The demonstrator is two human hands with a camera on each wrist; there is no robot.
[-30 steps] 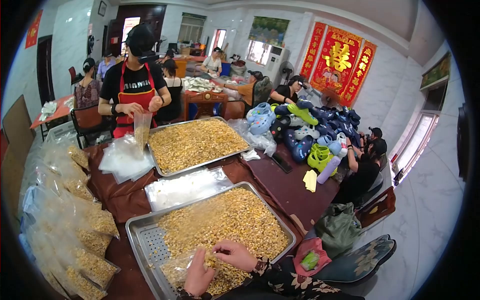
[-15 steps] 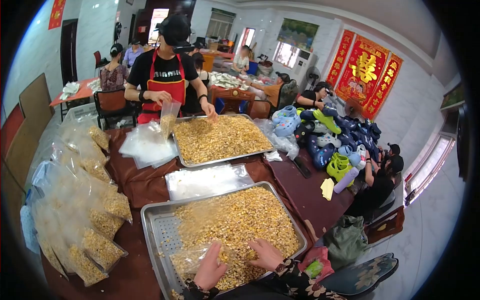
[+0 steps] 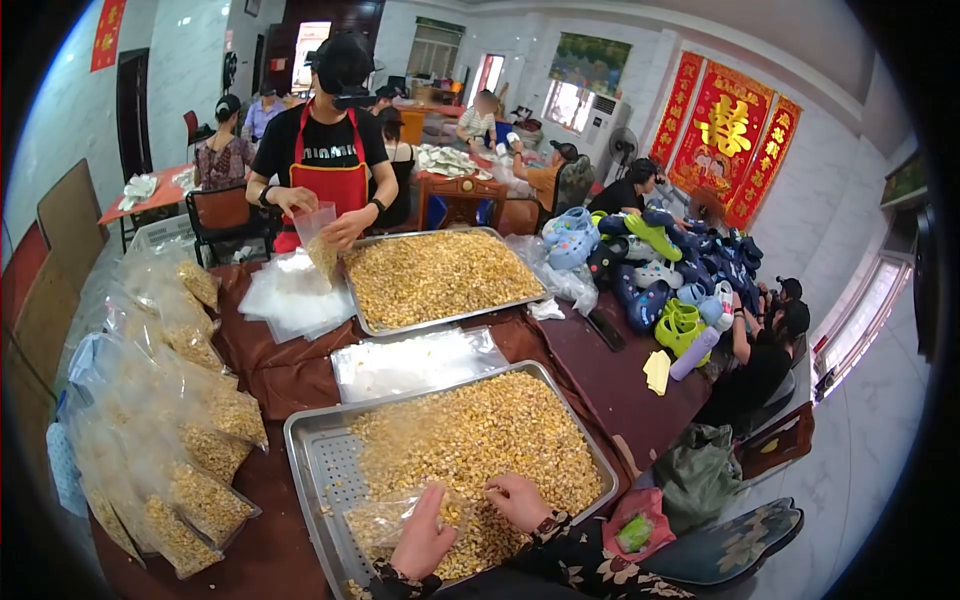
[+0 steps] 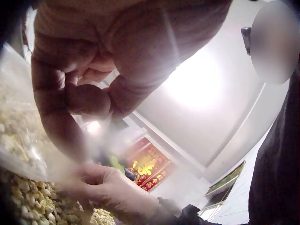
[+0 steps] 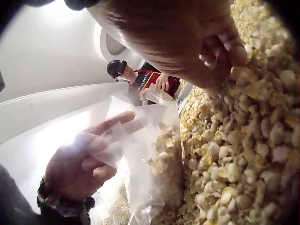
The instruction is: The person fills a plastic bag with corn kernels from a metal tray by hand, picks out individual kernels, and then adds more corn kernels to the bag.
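In the head view my left hand grips a clear plastic bag partly filled with pale yellow corn kernels. The bag lies tilted over the near end of a metal tray with a perforated bottom. To its right, my right hand is low over the heaped corn kernels, thumb and fingers drawn together. From the right wrist, those curled fingertips show right at the kernels, and the bag stands beside the heap with my left hand at its upper part.
Beyond the tray lies a stack of clear bags, then a second metal tray of kernels. A person in a red apron fills a bag there. Filled bags crowd the left side. Piled clogs and a purple bottle stand right.
My right hand came away from the bag's side, spread over the kernels to the right, then drew its fingers together. The left hand stays with the bag. The head view has turned left.
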